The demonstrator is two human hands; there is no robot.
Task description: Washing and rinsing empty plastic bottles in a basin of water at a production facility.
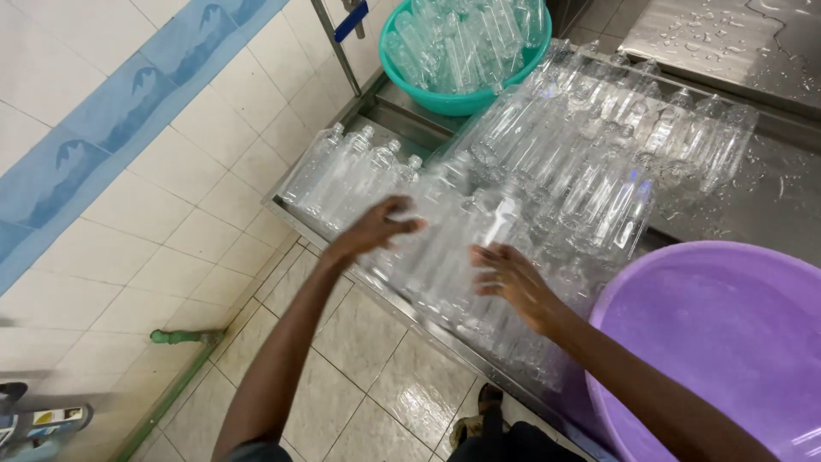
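Nearest the camera, at about five o'clock, a large purple basin (727,342) fills the corner, its rim just beside the right forearm. From six o'clock both arms reach up over the tiled floor (359,376) toward the steel surface (761,222).

At the middle of the view the left hand (372,229) lies on the near row of clear plastic bottles (445,257), fingers (402,224) held close together and curled lightly over the bottle tops; it seems to press or steady them, not to grip any single one. The right hand (513,278) rests at four o'clock of the left, palm down on the same row, fingers spread narrowly and flat against the bottles, closed on nothing. Some motion blur here hides finer detail.

The bottles lie on their sides, packed side by side, probably so that they stay put on the surface. Their long axes run roughly from seven o'clock to one o'clock; in the group at ten o'clock the necks point to one o'clock.

Beyond, toward one o'clock, a second layer of bottles (616,137) lies in the same direction. At twelve o'clock a teal bowl (453,101) holds more bottles, heaped loosely. A tiled wall (128,171) with a blue band stands at nine o'clock.
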